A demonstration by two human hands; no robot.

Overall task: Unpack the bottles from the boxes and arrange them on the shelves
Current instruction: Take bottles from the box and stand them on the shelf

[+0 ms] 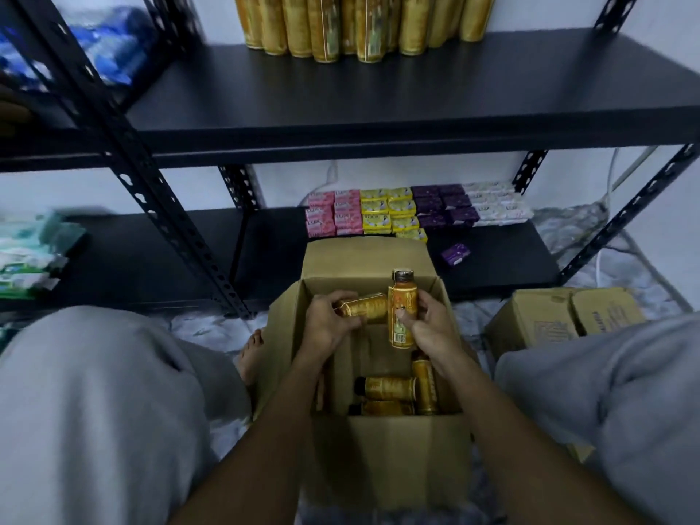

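An open cardboard box (390, 460) stands on the floor between my knees. Over its opening my left hand (328, 327) grips a gold bottle (365, 308) lying sideways. My right hand (432, 329) holds another gold bottle (402, 312) upright, dark cap on top. Several more gold bottles (390, 386) lie on their sides in the bottom of the box. A row of tall gold bottles (352, 24) stands at the back of the upper black shelf (378, 92).
The lower shelf (492, 267) carries stacked soap packs (413, 208) in pink, yellow, purple and white, plus one loose purple pack (455, 254). A closed cardboard box (560, 316) sits on the floor at right. Black slotted uprights (151, 195) cross the left side. Packets (30, 255) lie far left.
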